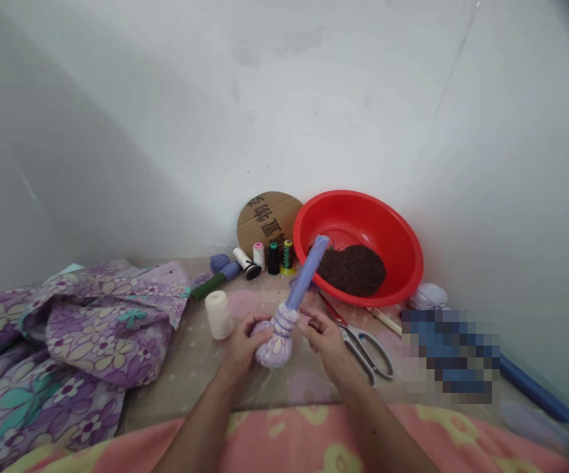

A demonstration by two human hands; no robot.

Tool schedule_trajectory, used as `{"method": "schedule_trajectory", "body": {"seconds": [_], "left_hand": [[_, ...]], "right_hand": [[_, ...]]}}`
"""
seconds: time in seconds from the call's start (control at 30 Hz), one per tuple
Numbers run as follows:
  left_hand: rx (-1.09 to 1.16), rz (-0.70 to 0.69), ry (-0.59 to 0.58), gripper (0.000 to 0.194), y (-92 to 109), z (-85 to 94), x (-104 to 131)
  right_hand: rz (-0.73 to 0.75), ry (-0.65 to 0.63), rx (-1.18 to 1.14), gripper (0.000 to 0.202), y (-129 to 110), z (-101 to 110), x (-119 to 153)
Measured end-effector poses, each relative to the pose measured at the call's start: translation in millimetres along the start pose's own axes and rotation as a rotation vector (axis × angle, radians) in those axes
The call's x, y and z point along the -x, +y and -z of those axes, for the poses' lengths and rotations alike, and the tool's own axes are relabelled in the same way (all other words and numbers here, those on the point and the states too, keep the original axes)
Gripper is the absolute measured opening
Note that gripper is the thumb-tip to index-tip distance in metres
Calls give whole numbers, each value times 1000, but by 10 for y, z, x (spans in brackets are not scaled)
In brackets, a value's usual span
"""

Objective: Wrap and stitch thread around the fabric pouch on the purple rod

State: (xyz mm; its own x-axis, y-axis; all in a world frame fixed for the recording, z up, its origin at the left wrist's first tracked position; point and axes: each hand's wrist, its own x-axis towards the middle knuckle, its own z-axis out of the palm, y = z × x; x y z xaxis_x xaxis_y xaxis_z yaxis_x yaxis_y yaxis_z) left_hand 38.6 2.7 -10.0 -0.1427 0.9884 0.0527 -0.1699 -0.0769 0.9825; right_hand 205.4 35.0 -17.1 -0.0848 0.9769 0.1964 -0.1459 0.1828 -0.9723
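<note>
A stick wrapped in purple cloth (305,276) leans up and right, with a stuffed ball of floral fabric (273,353) at its lower end. Purple cord (283,322) winds several times round the gathered neck between the two. My left hand (246,341) grips the ball from the left, thumb across its front. On the other side my right hand (321,335) is beside the wound neck, its thumb and fingertips pinched together. What those fingertips hold is too small to make out. Grey-handled scissors (374,358) lie just right of my right hand.
Behind stands a red basin (407,263) with dark grains (358,270), beside round cardboard (265,220). Several thread spools (273,258) line the back. A white thread cone (219,315) stands left of my hands. Floral fabric (102,341) is heaped left; a blue roll (535,381) lies right.
</note>
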Motion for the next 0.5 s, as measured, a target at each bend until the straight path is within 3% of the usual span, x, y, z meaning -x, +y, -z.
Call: {"method": "schedule_trajectory", "body": {"seconds": [0.1, 0.2, 0.3, 0.4, 0.5], "left_hand": [[134, 99, -116, 22, -14, 4, 4], [207, 209, -234, 16, -10, 15, 17], [286, 280, -336, 17, 1, 22, 36], [313, 373, -333, 18, 10, 10, 53], [288, 443, -258, 22, 17, -14, 58]], "right_hand": [[-127, -149, -151, 46, -41, 10, 8], [-149, -287, -213, 37, -107, 15, 42], [-173, -344, -225, 39, -163, 18, 79], [-140, -372, -219, 34, -204, -2, 105], [-112, -285, -208, 24, -218, -57, 112]]}}
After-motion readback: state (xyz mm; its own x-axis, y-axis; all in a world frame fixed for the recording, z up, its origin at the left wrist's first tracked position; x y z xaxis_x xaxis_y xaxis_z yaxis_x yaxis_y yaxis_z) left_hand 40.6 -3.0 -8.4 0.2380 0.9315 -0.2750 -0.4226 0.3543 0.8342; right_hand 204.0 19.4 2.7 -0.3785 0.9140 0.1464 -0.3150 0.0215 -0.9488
